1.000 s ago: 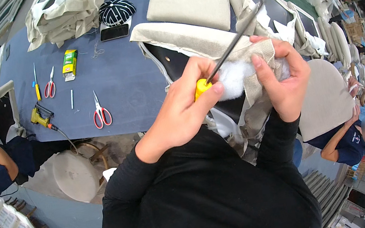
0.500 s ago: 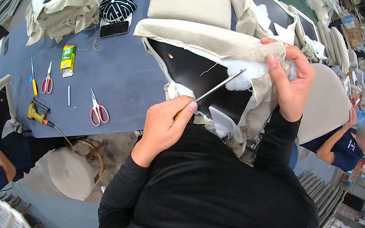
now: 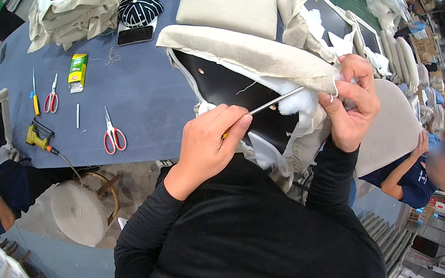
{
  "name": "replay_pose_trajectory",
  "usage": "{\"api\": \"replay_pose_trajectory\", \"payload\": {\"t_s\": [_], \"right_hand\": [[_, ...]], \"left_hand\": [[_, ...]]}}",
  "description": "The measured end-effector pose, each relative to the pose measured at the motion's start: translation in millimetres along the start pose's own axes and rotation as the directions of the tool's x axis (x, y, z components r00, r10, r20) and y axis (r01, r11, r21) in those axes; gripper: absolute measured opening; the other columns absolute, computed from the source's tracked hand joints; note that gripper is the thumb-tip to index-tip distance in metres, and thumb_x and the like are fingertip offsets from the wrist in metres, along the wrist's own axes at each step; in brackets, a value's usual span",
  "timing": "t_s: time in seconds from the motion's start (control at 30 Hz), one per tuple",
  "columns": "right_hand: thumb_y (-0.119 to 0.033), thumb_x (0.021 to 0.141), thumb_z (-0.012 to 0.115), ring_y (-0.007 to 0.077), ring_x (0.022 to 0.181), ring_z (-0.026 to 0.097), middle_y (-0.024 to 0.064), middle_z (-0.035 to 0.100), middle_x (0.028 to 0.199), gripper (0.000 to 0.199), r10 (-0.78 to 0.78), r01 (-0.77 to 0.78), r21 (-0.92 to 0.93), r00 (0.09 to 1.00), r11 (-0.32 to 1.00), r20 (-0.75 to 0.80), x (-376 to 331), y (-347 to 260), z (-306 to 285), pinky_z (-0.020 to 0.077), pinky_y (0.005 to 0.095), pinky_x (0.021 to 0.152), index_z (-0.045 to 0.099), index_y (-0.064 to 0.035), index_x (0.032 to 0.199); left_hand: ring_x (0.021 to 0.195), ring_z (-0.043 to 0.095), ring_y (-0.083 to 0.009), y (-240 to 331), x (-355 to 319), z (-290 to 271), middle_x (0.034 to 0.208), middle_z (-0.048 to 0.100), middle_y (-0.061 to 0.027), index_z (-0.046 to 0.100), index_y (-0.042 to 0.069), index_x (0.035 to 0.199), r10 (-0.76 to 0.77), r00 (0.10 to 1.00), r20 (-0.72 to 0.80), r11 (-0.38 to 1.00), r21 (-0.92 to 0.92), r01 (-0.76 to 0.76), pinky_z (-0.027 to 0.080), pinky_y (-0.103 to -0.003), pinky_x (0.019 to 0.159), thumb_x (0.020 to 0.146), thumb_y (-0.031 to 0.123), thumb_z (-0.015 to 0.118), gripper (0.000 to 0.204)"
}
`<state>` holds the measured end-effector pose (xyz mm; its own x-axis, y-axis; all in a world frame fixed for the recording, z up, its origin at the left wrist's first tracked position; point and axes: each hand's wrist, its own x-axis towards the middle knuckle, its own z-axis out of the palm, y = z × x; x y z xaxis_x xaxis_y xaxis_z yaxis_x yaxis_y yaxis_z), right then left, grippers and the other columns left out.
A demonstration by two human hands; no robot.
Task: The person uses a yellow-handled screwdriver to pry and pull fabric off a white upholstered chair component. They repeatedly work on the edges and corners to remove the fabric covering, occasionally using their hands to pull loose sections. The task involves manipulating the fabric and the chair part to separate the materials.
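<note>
My left hand (image 3: 206, 146) is closed around the yellow handle of a screwdriver (image 3: 279, 99), most of it hidden in my fist. Its long metal shaft points right, and the tip meets the fabric edge by the white stuffing (image 3: 298, 101). Pinched in my right hand (image 3: 353, 105) is a corner of the beige fabric cover (image 3: 256, 53). That cover belongs to a chair cushion (image 3: 213, 74) lying underside up, with its black board showing. A loose thread lies across the board. Fabric and white padding hang at the cushion's near side.
On the blue table (image 3: 129, 95) lie two red-handled scissors (image 3: 114, 139), a yellow staple gun (image 3: 38, 136) and a phone (image 3: 135, 35). Finished cushions (image 3: 228, 3) stand behind. Co-workers handle cushions at far left and right. A round stool (image 3: 78, 213) stands at left.
My right hand has turned and folded the fabric corner over, pinching it lower. The screwdriver's tip has moved right, up to the fabric edge. The whole view has shifted slightly.
</note>
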<state>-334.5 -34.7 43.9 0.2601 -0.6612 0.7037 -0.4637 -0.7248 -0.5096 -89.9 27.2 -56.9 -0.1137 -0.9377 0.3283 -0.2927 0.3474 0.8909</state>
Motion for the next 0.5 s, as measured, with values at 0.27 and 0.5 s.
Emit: {"api": "replay_pose_trajectory", "payload": {"t_s": [0.27, 0.5], "right_hand": [[-0.008, 0.066, 0.088, 0.0325, 0.104, 0.065, 0.014, 0.066, 0.103, 0.02, -0.023, 0.023, 0.002, 1.0, 1.0, 0.008, -7, -8, 0, 0.0484, 0.0447, 0.097, 0.077, -0.0027, 0.082], [-0.01, 0.094, 0.08, 0.035, 0.107, 0.075, 0.0183, 0.077, 0.099, 0.025, 0.103, -0.089, 0.158, 0.992, 0.983, -0.08, -6, 2, 2, 0.0547, 0.0466, 0.103, 0.075, 0.0064, 0.112]], "left_hand": [[0.066, 0.066, -0.0284, 10, 4, -11, 0.077, 0.067, -0.0079, 0.074, 0.009, 0.1, 0.052, 0.999, -0.004, 0.996, 0.072, -0.051, 0.049, -0.039, 0.059, 0.099, 0.018, 0.073, 0.01], [0.068, 0.066, -0.0263, 5, -13, -30, 0.082, 0.07, -0.0115, 0.074, 0.002, 0.1, -0.056, 0.997, 0.043, 0.998, 0.024, 0.055, 0.05, -0.035, 0.064, 0.099, 0.013, 0.072, 0.011]]}}
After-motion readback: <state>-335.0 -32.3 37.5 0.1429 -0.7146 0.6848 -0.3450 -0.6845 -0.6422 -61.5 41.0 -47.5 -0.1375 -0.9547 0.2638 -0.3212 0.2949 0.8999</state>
